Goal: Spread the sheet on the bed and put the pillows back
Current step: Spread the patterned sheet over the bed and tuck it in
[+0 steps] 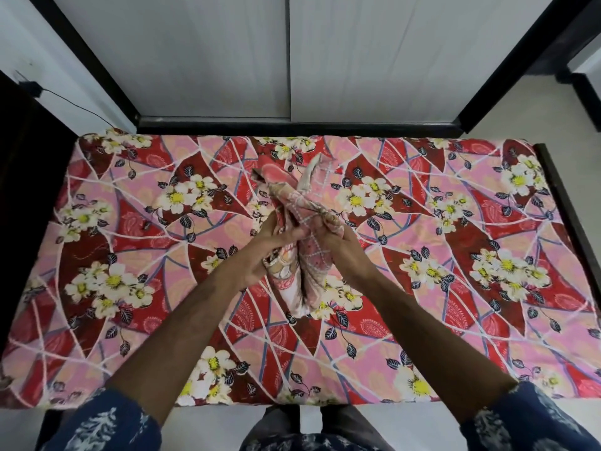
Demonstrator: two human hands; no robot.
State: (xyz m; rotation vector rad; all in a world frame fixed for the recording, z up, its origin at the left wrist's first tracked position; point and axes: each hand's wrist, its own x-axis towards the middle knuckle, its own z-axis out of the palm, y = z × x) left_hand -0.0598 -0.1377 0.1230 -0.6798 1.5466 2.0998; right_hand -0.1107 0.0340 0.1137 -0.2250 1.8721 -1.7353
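Floral cloth bundle (300, 236) | both hands' fingers (276, 231) curled round it | above sheet (455, 255)

the bed (557, 177) stands lengthwise across the view, its dark frame showing along the right end and behind the far edge. 1 floral sheet (130, 222), pink and red with white and yellow flowers, lies flat over the whole mattress and reaches every visible edge, hanging slightly over the near side. near the middle of the sheet a bunched piece of cloth (302, 222) in the same pattern is gathered up, its lower end touching the sheet while its upper part is raised off the surface.
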